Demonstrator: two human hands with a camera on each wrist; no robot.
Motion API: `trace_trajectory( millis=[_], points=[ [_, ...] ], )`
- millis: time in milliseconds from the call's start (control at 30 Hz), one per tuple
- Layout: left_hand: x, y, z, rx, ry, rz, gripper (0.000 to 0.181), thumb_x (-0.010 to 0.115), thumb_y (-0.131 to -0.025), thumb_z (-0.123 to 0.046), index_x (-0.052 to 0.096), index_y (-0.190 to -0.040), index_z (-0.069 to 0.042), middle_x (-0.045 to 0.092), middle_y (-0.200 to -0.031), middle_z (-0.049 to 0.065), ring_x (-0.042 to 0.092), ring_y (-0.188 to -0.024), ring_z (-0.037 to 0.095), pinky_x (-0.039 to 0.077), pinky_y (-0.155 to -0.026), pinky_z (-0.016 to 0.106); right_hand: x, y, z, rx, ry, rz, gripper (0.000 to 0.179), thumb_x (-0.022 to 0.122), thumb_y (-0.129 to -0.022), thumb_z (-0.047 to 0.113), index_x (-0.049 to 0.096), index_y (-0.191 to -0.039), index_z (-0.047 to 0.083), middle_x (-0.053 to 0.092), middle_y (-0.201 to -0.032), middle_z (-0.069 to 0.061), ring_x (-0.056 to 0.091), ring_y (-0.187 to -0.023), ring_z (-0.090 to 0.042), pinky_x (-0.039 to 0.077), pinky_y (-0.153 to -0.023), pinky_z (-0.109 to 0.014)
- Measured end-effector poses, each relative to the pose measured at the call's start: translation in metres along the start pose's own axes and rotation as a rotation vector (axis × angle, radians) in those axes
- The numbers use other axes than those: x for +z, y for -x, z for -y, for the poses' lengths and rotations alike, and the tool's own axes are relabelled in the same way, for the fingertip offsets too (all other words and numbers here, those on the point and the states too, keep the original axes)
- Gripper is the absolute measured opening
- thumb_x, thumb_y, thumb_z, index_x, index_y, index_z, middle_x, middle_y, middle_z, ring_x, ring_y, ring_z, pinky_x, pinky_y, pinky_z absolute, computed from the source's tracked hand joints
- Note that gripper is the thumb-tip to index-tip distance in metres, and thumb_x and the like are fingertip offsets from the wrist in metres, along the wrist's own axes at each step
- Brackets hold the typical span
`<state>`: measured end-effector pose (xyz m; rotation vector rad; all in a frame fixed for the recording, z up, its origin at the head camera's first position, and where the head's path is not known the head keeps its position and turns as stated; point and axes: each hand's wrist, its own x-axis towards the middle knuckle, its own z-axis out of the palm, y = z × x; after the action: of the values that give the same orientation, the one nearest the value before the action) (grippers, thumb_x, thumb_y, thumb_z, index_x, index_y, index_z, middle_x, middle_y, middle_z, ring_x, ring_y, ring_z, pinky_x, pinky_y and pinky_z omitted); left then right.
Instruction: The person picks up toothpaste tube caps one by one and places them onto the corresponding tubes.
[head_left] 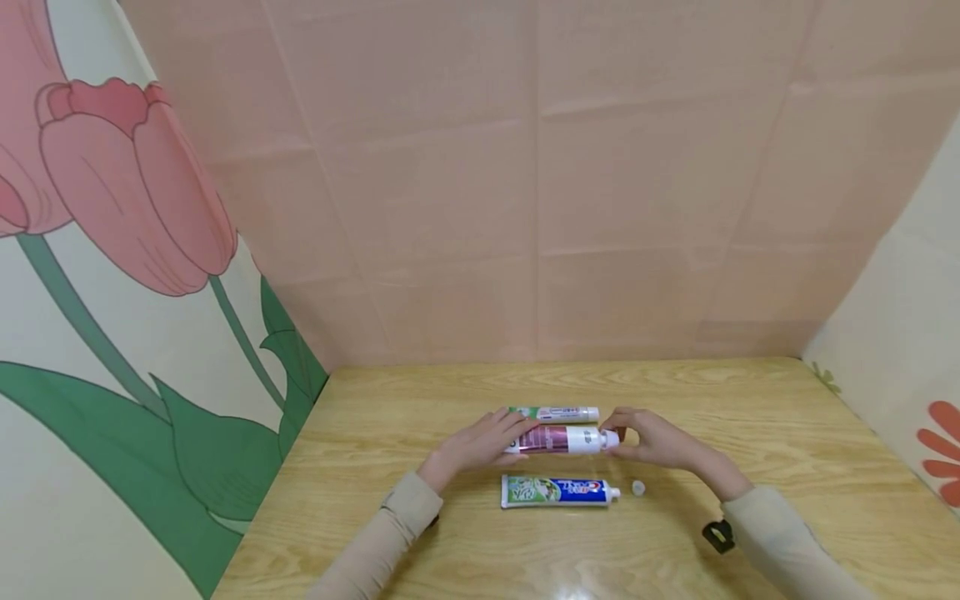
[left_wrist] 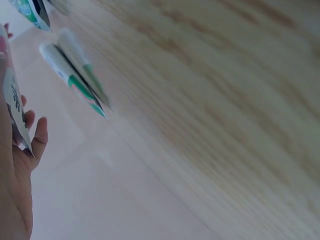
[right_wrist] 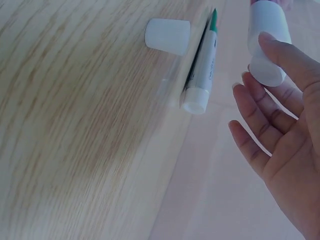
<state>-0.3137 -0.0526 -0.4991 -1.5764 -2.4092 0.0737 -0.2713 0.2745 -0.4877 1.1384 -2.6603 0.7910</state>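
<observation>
My left hand [head_left: 480,442] holds a maroon and white toothpaste tube [head_left: 551,439] lengthwise, its capped end toward the right. With the thumb and fingers of my right hand [head_left: 656,439] I pinch the white cap [head_left: 610,438] at that end. Seen from the right wrist, the thumb lies on the cap [right_wrist: 268,71], while the other fingers spread below it. From the left wrist, part of the tube [left_wrist: 15,102] shows at the left edge, resting in the left hand [left_wrist: 17,175]; much of it is cut off there.
A green and white toothpaste tube [head_left: 573,413] lies just behind the held one. Nearer me lies a blue and green toothpaste tube [head_left: 557,492], its nozzle bare, with a loose white cap [head_left: 638,487] to its right. A pink backdrop [head_left: 536,208] rises behind the wooden table [head_left: 375,533].
</observation>
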Motion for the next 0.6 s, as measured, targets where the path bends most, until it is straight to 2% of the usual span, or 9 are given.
trace_trajectory(
  millis=[133, 200, 333, 467, 600],
  points=[
    [-0.0004, 0.0003, 0.0011, -0.009, 0.000, -0.015, 0.062, 0.049, -0.094, -0.043, 0.030, -0.144, -0.011, 0.046, -0.130, 0.003, 0.045, -0.114, 0.016, 0.045, -0.096, 0.031, -0.0001, -0.0010, 0.0000, 0.008, -0.003, -0.016, 0.024, 0.071, -0.082, 0.024, 0.065, -0.103, 0.017, 0.059, -0.093, 0.011, 0.055, -0.081, -0.002, 0.053, -0.068, -0.032],
    [-0.0009, 0.0009, 0.0021, -0.014, 0.001, -0.022, 0.062, 0.049, -0.094, -0.042, 0.030, -0.144, -0.011, 0.047, -0.130, 0.003, 0.045, -0.115, 0.016, 0.044, -0.098, 0.030, -0.0002, -0.0016, 0.0002, -0.004, -0.011, -0.048, 0.028, 0.074, -0.079, 0.021, 0.065, -0.105, 0.015, 0.060, -0.093, 0.011, 0.055, -0.080, -0.002, 0.053, -0.067, -0.033],
    [-0.0030, 0.0003, 0.0039, -0.016, 0.007, -0.043, 0.062, 0.050, -0.093, -0.041, 0.032, -0.143, -0.009, 0.048, -0.129, 0.004, 0.045, -0.114, 0.015, 0.042, -0.099, 0.028, -0.0013, -0.0019, 0.0014, -0.021, -0.056, -0.121, 0.033, 0.077, -0.075, 0.016, 0.064, -0.105, 0.011, 0.061, -0.088, 0.010, 0.055, -0.076, -0.002, 0.052, -0.064, -0.026],
    [-0.0050, -0.0007, 0.0059, -0.011, -0.006, -0.078, 0.062, 0.051, -0.093, -0.041, 0.033, -0.142, -0.008, 0.049, -0.127, 0.003, 0.046, -0.112, 0.014, 0.042, -0.097, 0.026, -0.0017, -0.0011, 0.0007, -0.017, -0.081, -0.175, 0.031, 0.078, -0.074, 0.017, 0.063, -0.101, 0.015, 0.061, -0.084, 0.011, 0.057, -0.073, -0.007, 0.049, -0.064, -0.021],
    [-0.0065, -0.0015, 0.0074, 0.000, -0.012, -0.116, 0.064, 0.053, -0.092, -0.041, 0.032, -0.143, -0.010, 0.050, -0.125, 0.002, 0.046, -0.111, 0.013, 0.042, -0.096, 0.026, -0.0014, 0.0008, -0.0007, -0.009, -0.096, -0.190, 0.028, 0.076, -0.076, 0.019, 0.064, -0.101, 0.018, 0.061, -0.084, 0.011, 0.056, -0.072, -0.010, 0.047, -0.063, -0.020]
  ],
)
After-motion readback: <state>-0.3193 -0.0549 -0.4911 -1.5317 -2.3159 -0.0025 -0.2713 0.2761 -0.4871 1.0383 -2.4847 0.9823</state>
